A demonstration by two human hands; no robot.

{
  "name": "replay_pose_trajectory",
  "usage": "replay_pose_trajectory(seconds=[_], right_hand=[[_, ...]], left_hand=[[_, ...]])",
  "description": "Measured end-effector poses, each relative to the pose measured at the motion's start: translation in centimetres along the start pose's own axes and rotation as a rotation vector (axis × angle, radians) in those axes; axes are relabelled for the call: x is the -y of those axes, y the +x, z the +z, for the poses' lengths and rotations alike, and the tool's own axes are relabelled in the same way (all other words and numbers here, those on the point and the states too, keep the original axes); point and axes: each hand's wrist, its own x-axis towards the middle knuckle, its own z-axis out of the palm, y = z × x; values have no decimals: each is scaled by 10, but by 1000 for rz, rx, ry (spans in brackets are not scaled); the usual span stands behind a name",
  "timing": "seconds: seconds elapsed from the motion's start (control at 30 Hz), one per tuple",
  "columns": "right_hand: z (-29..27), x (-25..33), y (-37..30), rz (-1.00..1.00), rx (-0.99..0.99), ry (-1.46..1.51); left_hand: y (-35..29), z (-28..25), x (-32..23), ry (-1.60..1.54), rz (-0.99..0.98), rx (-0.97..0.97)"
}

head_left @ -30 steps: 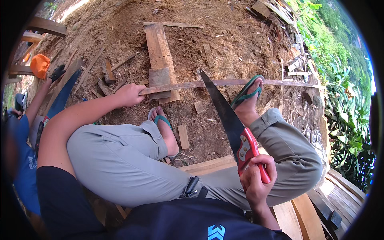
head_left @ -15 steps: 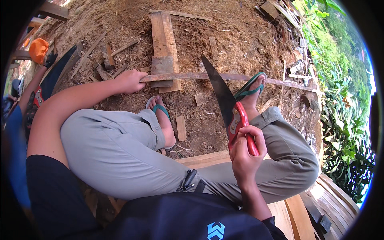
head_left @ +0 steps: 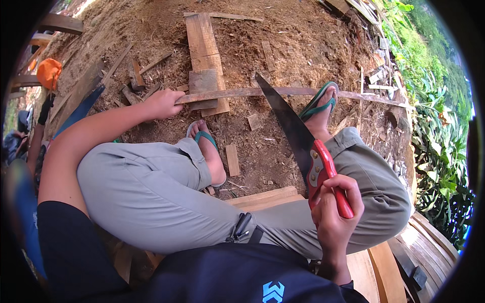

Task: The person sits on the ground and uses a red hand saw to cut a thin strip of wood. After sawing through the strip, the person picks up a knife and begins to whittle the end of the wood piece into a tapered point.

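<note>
My left hand (head_left: 165, 103) is closed around the near-left end of a long, thin wooden strip (head_left: 227, 94). The strip lies across a short grey-brown board piece (head_left: 203, 83), which rests on a longer plank (head_left: 201, 40) on the ground. Further right, my sandalled right foot (head_left: 320, 103) presses on the strip. Wrapped round the red handle of a handsaw (head_left: 287, 115) is my right hand (head_left: 339, 208). Its dark blade slants up and left, the tip overlapping the strip in view; whether it touches the wood I cannot tell.
Light planks (head_left: 265, 198) lie below my legs, with more stacked at the lower right. Wood offcuts (head_left: 232, 160) and sawdust cover the ground. At the left edge are a person's arm with a dark glove (head_left: 45, 110) and an orange object (head_left: 49, 72). Green plants (head_left: 439, 166) border the right.
My right hand has drawn the saw handle to the right and toward me, its tip staying near the strip. My left hand keeps its hold. The person at the left has shifted.
</note>
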Motion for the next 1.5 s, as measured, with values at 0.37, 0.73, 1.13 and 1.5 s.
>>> replay_pose_trajectory(seconds=[0.37,0.73,1.13,1.5], right_hand=[[-8,20,18,76,25,59],[-5,38,6,102,24,62],[-13,27,23,82,-14,176],[-14,17,19,84,28,196]], left_hand=[[-4,-2,-1,-1,5,-15],[-2,0,-3,-6,6,-59],[0,-7,-9,-33,-17,-18],[1,0,-4,-7,-9,-10]])
